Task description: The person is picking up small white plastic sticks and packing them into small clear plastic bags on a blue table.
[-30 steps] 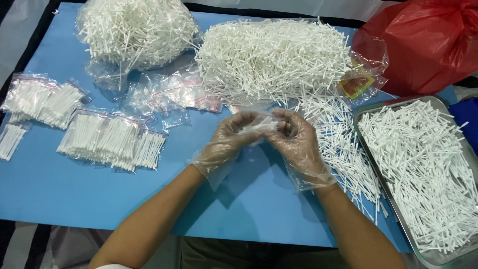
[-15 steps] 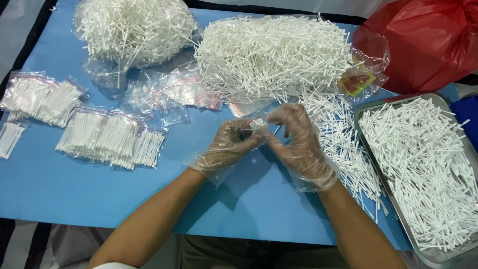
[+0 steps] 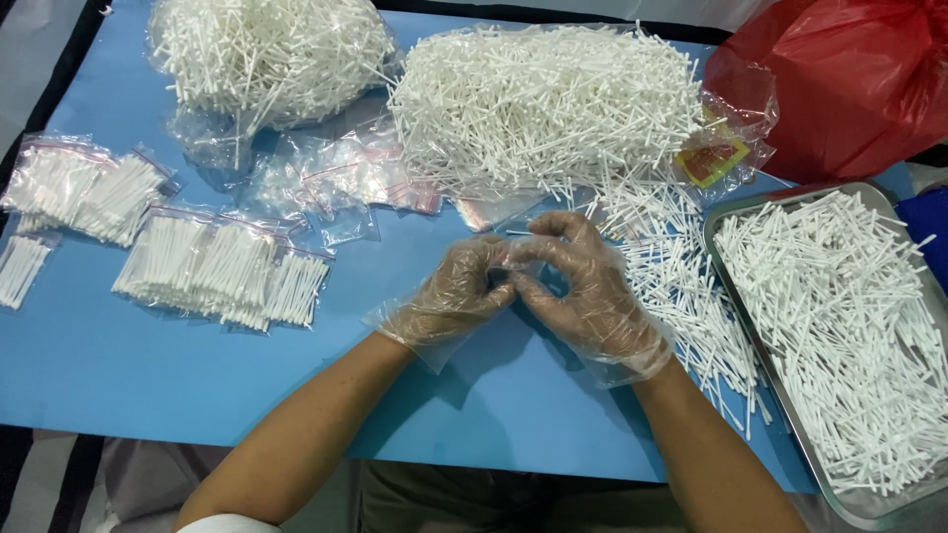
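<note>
A single head-worn camera looked steeply down from the near edge of the blue counter (image 3: 118, 375), facing the far side, close enough that both forearms entered at the bottom and the tray (image 3: 736, 212) was cropped right.

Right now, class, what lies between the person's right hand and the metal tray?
In the head view, loose white sticks lie scattered on the blue table between the right hand and the metal tray.

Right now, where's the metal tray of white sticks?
In the head view the metal tray sits at the right edge of the blue table, below the red plastic bag and right of the right hand.
</note>
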